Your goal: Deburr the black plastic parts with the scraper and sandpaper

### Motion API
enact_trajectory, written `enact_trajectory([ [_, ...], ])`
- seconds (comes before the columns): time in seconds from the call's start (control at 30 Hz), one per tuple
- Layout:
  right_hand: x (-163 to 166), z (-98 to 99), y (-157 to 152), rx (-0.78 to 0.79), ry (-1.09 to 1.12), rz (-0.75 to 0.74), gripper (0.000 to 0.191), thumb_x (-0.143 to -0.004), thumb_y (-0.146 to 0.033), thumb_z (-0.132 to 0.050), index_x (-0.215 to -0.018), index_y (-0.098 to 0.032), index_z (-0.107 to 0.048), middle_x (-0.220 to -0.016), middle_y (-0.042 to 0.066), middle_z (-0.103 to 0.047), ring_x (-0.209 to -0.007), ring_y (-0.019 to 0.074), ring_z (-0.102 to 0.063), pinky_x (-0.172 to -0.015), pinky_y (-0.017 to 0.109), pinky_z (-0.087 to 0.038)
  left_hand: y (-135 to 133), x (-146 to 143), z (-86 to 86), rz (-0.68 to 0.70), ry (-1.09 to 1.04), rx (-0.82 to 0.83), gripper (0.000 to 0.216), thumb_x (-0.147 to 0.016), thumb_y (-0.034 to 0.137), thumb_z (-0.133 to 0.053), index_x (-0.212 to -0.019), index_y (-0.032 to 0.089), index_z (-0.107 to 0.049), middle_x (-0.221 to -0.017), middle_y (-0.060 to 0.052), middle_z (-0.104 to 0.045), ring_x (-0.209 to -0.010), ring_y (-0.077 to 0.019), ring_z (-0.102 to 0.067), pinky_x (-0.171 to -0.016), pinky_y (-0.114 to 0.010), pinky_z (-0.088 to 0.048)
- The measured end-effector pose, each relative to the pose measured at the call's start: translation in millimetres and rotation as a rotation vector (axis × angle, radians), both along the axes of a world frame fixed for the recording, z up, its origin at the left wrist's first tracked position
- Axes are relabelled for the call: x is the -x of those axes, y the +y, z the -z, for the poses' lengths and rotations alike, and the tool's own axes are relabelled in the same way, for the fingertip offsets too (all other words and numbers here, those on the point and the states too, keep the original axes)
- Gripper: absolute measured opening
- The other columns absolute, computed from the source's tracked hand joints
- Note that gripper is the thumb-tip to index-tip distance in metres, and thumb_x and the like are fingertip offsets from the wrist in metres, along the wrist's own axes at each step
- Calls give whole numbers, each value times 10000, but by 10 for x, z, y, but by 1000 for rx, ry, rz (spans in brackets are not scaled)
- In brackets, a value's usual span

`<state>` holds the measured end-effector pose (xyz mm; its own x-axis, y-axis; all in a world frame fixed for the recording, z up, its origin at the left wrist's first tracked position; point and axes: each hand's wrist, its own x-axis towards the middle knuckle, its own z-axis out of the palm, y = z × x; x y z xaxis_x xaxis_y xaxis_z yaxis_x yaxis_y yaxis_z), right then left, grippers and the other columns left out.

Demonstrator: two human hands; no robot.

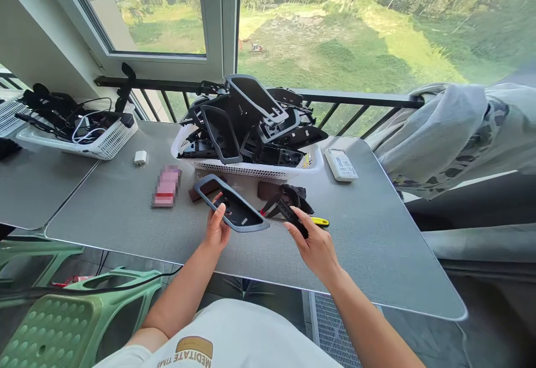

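Note:
My left hand [216, 228] grips the near edge of a black plastic panel with a blue-grey rim [253, 223], tilted above the table. The thumb lies on its face, with the other fingers partly hidden behind it. To the right, my right hand [315, 243] is closed around a black caliper [293, 217], whose jaws point left toward the panel's right end, apart from it. Just behind the caliper lie a crumpled black cloth-like item [298, 194] and a yellow-handled tool [320, 221], mostly covered. A dark brown block [200, 192] is partly hidden behind the panel.
A white basket [247, 170] heaped with black plastic parts stands at the back by the window railing. A white calculator-like device [341, 165] sits to its right. Leftward are a white charger plug [140, 158], a blurred pink packet [166, 186] and another basket [113, 139]. Green stools [54, 323] stand below.

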<state>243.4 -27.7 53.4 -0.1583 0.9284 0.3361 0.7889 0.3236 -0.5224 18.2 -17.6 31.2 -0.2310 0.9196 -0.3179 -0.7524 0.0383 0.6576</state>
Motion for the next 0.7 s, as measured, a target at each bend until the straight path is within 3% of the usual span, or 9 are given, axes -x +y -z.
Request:
enact_trajectory([
  [0.17, 88, -113, -264, 53, -47, -36, 433, -993, -433, -394, -1223, -128, -598, -615, 22, -703, -415, 174, -605, -481, 268, -467, -47, -47, -101, -141, 166, -154, 620, -514, 431, -897, -1041, 288, -604, -993, 8, -707, -944, -175, -678, -917, -333, -511],
  [0.23, 117, -120, -324, 26, -61, -3, 435, -995, -416, -378, -1219, -108, -589, -581, 12, -675, -407, 174, -596, -473, 267, -454, -84, -65, -106, -164, 231, -194, 664, -498, 443, -903, -1054, 289, -573, -993, -1, -690, -961, -188, -669, -911, -345, -509],
  [0.33, 129, -118, -363, -38, -88, 5, 433, -1004, -407, -362, -1209, -105, -596, -663, 51, -717, -455, 181, -633, -491, 268, -468, -146, -90, -80, -187, 327, -242, 714, -501, 467, -897, -1088, 288, -533, -990, -10, -668, -968, -199, -660, -913, -359, -502],
  [0.5, 87, -94, -370, -162, -149, -36, 465, -1028, -414, -329, -1235, -111, -615, -972, 154, -769, -684, 226, -734, -557, 274, -516, -226, -109, -39, -254, 501, -260, 740, -508, 511, -878, -1099, 287, -492, -965, 1, -608, -847, -165, -625, -818, -325, -510],
  [0.7, 45, -12, -387, -204, -156, -35, 507, -1032, -443, -325, -1270, -111, -627, -931, 141, -773, -644, 194, -721, -528, 242, -481, -325, -143, -50, -269, 544, -287, 721, -553, 472, -866, -1120, 293, -458, -1015, 4, -567, -792, -124, -586, -759, -277, -500],
])
